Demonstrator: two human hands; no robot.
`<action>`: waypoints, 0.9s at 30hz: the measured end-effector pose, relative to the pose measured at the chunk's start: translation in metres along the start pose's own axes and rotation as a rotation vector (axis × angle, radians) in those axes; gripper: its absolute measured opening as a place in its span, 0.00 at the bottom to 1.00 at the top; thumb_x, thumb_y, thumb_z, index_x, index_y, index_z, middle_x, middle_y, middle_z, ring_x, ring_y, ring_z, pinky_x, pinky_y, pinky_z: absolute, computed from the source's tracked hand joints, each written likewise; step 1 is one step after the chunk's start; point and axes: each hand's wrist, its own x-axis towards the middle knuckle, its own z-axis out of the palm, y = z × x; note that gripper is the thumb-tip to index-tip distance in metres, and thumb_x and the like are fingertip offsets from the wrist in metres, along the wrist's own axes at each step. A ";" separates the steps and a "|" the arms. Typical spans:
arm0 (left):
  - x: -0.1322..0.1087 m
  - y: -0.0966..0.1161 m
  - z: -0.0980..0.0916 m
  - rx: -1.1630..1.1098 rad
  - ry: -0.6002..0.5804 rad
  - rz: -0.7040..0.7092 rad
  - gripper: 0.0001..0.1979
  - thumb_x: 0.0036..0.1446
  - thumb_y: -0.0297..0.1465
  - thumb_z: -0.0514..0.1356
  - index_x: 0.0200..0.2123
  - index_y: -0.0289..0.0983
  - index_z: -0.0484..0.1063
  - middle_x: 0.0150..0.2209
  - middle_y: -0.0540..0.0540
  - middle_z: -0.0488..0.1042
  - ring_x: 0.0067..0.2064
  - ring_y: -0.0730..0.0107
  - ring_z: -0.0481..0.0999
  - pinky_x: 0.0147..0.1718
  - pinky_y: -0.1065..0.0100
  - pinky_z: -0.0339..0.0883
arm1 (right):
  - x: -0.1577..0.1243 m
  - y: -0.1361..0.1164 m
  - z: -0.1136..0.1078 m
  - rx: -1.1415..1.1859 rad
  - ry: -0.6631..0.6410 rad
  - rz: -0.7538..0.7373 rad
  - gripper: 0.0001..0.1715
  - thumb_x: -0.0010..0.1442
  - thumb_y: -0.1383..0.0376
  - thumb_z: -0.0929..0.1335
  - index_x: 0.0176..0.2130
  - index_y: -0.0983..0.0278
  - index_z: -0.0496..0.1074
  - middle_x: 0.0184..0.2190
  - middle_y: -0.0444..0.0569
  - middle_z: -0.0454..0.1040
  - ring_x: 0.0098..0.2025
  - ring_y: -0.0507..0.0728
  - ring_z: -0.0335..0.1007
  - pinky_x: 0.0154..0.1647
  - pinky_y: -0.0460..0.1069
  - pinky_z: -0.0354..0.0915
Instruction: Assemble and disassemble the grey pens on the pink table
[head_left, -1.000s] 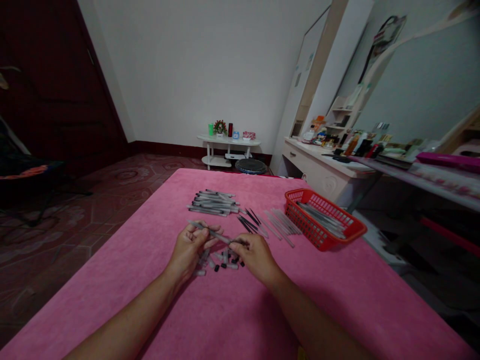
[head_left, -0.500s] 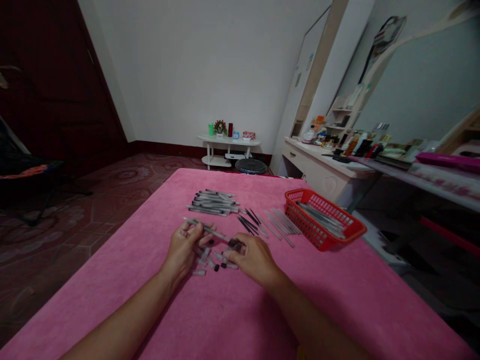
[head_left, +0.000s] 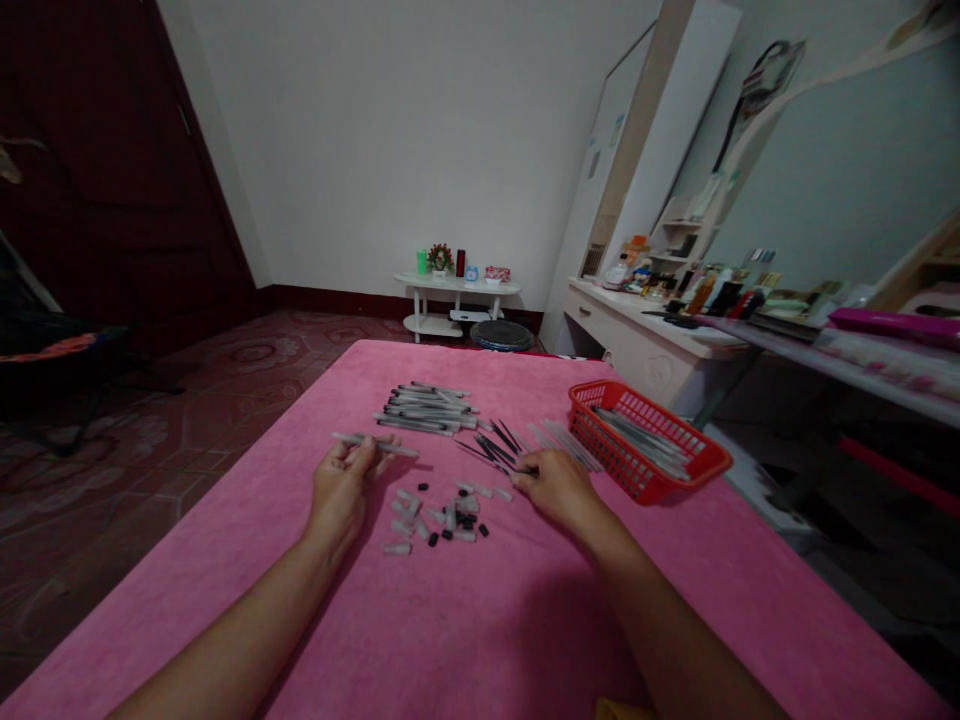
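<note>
My left hand (head_left: 343, 482) pinches a translucent pen barrel (head_left: 397, 450), which lies crosswise in its fingers. Over the right part of the pink cloth, my right hand (head_left: 553, 482) has its fingertips closed round a thin dark refill (head_left: 484, 457), beside several black refills (head_left: 504, 438). Small clear caps and black plugs (head_left: 450, 512) lie scattered between the hands. Behind them is a pile of assembled-looking pens (head_left: 426, 407). Several clear tubes (head_left: 564, 440) lie just past my right hand.
A red basket (head_left: 634, 478) holding more thin sticks stands at the right on the pink cloth (head_left: 420, 640). Further right is a dressing table (head_left: 637, 320) crowded with bottles. A small white table (head_left: 457, 283) and a round stool (head_left: 502, 335) stand beyond the far edge.
My left hand has moved left with the barrel. My right hand has left the caps and moved right to the black refills, where it grips one. More caps and plugs now show.
</note>
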 end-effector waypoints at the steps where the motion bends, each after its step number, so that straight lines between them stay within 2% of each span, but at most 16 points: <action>1: -0.002 0.000 0.001 0.013 -0.016 -0.010 0.16 0.44 0.34 0.70 0.32 0.34 0.68 0.33 0.46 0.79 0.39 0.68 0.79 0.39 0.70 0.74 | 0.000 0.002 -0.002 -0.033 0.006 0.042 0.10 0.53 0.59 0.69 0.26 0.61 0.78 0.24 0.48 0.76 0.26 0.54 0.68 0.25 0.47 0.50; 5: -0.018 0.000 0.013 0.068 -0.150 -0.070 0.18 0.44 0.37 0.70 0.34 0.35 0.67 0.36 0.44 0.79 0.38 0.66 0.80 0.36 0.70 0.74 | -0.003 -0.007 -0.004 -0.103 0.067 0.144 0.16 0.49 0.52 0.71 0.26 0.63 0.78 0.26 0.53 0.76 0.29 0.59 0.69 0.27 0.48 0.53; 8: -0.034 0.000 0.022 0.090 -0.253 -0.116 0.19 0.44 0.36 0.69 0.36 0.37 0.66 0.34 0.45 0.80 0.39 0.63 0.80 0.38 0.66 0.74 | -0.010 -0.029 0.002 0.132 0.081 -0.010 0.15 0.53 0.54 0.69 0.31 0.62 0.78 0.29 0.50 0.77 0.31 0.56 0.70 0.29 0.47 0.55; 11: -0.047 0.000 0.029 0.090 -0.343 -0.171 0.18 0.44 0.35 0.70 0.36 0.36 0.66 0.34 0.45 0.80 0.38 0.61 0.80 0.38 0.63 0.74 | -0.018 -0.050 0.016 0.451 -0.049 -0.233 0.13 0.56 0.59 0.66 0.34 0.62 0.77 0.28 0.45 0.76 0.28 0.52 0.68 0.26 0.44 0.55; 13: -0.052 0.000 0.032 0.093 -0.375 -0.198 0.17 0.44 0.34 0.70 0.34 0.36 0.67 0.34 0.43 0.79 0.38 0.59 0.80 0.37 0.62 0.74 | -0.021 -0.056 0.024 0.516 -0.106 -0.273 0.11 0.56 0.62 0.66 0.30 0.64 0.76 0.23 0.42 0.73 0.25 0.50 0.65 0.24 0.43 0.53; 16: -0.054 -0.001 0.033 0.168 -0.403 -0.172 0.16 0.45 0.35 0.69 0.36 0.34 0.71 0.36 0.40 0.79 0.38 0.57 0.80 0.39 0.60 0.73 | -0.017 -0.048 0.024 0.479 -0.092 -0.250 0.09 0.53 0.65 0.66 0.26 0.65 0.76 0.21 0.42 0.72 0.24 0.50 0.64 0.24 0.44 0.53; 18: -0.054 -0.001 0.033 0.274 -0.440 -0.090 0.17 0.48 0.35 0.66 0.41 0.35 0.73 0.42 0.37 0.78 0.43 0.55 0.78 0.43 0.58 0.72 | -0.009 -0.033 0.015 0.426 -0.062 -0.179 0.10 0.54 0.66 0.65 0.28 0.64 0.77 0.22 0.44 0.74 0.25 0.51 0.67 0.25 0.44 0.54; 20: -0.054 -0.002 0.033 0.457 -0.540 0.075 0.18 0.52 0.35 0.64 0.47 0.38 0.73 0.47 0.37 0.75 0.49 0.53 0.75 0.49 0.56 0.68 | -0.002 -0.014 0.001 0.291 0.002 -0.034 0.12 0.55 0.64 0.65 0.30 0.65 0.78 0.23 0.47 0.76 0.26 0.53 0.69 0.26 0.45 0.56; 22: -0.056 -0.003 0.035 0.705 -0.723 0.302 0.19 0.55 0.35 0.61 0.50 0.42 0.72 0.52 0.38 0.73 0.55 0.52 0.70 0.55 0.54 0.62 | 0.004 0.004 -0.011 0.034 0.092 0.143 0.13 0.55 0.62 0.65 0.30 0.65 0.78 0.27 0.53 0.77 0.30 0.57 0.72 0.29 0.47 0.58; 24: -0.059 -0.004 0.038 0.950 -0.958 0.500 0.21 0.57 0.36 0.59 0.54 0.45 0.69 0.56 0.41 0.69 0.60 0.53 0.64 0.60 0.50 0.52 | 0.006 0.017 -0.019 -0.180 0.129 0.305 0.13 0.55 0.61 0.66 0.32 0.66 0.79 0.32 0.58 0.78 0.35 0.61 0.74 0.33 0.49 0.61; 27: -0.065 -0.009 0.043 1.188 -1.238 0.631 0.24 0.60 0.38 0.55 0.60 0.49 0.61 0.63 0.44 0.61 0.66 0.54 0.53 0.63 0.45 0.38 | 0.005 0.026 -0.021 -0.321 0.116 0.397 0.15 0.55 0.59 0.68 0.39 0.66 0.78 0.36 0.61 0.77 0.40 0.64 0.74 0.37 0.52 0.63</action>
